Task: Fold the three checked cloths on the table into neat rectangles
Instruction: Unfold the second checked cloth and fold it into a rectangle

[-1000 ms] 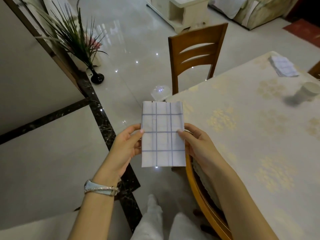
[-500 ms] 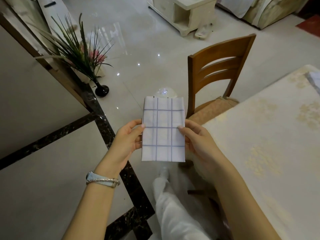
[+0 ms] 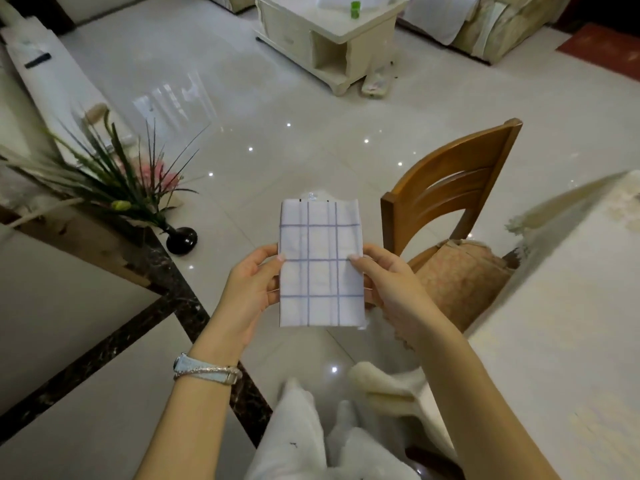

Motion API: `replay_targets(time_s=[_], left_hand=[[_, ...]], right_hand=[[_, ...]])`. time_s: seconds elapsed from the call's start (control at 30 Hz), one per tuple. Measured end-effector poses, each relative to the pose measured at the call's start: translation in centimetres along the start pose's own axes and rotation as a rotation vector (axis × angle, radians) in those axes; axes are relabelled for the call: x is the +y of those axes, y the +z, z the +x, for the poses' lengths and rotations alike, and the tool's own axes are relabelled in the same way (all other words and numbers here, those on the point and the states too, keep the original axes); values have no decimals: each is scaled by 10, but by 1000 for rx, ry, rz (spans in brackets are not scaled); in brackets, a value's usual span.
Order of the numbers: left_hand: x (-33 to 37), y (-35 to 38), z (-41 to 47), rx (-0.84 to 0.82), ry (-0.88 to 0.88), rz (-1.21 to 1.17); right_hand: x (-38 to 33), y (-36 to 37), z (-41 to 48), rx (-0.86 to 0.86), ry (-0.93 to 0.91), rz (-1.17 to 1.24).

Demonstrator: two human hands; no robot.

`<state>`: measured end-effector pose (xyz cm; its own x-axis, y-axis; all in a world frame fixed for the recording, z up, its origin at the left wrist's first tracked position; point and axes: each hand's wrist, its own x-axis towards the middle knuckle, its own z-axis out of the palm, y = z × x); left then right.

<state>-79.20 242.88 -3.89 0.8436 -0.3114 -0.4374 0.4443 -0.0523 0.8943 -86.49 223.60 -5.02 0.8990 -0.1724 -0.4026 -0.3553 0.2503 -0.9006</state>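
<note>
one checked cloth (image 3: 321, 263) in view, folded to a tall rectangle, white with blue-grey grid lines: 2 vertical, 3 horizontal on the visible face. it's held up in the air over the floor, left of the table (image 3: 568, 306), not touching it. top edge shows slightly uneven layers, bottom edge straight

2 hands on it, one per long side, roughly mid-height:
- left hand (image 3: 251, 294) pinches the left edge, thumb on the front face, fingers behind the cloth
- right hand (image 3: 391, 289) pinches the right edge, same arrangement, thumb in front, fingers behind

both grips closed on the cloth, cloth flat and taut between them

left wrist carries 1 watch (image 3: 204, 370) with a pale strap plus what looks like a thin bracelet beside it

other items, counted:
- 1 wooden chair (image 3: 450, 188) with a cushioned seat, pushed toward the table, just right of the cloth
- table with a pale patterned covering, only its left part in frame at the right edge, blurred near the far corner
- 1 dark vase (image 3: 181, 240) with grass-like stems and pink flowers, on the floor to the left
- 1 cream low cabinet (image 3: 329, 32) at the top, with 1 small green object (image 3: 354, 10) on it, can't tell what

person's legs in white trousers (image 3: 304, 431) at the bottom of frame
</note>
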Motion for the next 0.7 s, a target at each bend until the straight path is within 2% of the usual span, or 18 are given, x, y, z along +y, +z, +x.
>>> replay_targets(time_s=[0.43, 0.7], left_hand=[[122, -4, 271, -268, -3, 154], [198, 32, 403, -412, -9, 234]], right_hand=[[-88, 0, 221, 268, -79, 145], [-148, -15, 319, 464, -81, 259]])
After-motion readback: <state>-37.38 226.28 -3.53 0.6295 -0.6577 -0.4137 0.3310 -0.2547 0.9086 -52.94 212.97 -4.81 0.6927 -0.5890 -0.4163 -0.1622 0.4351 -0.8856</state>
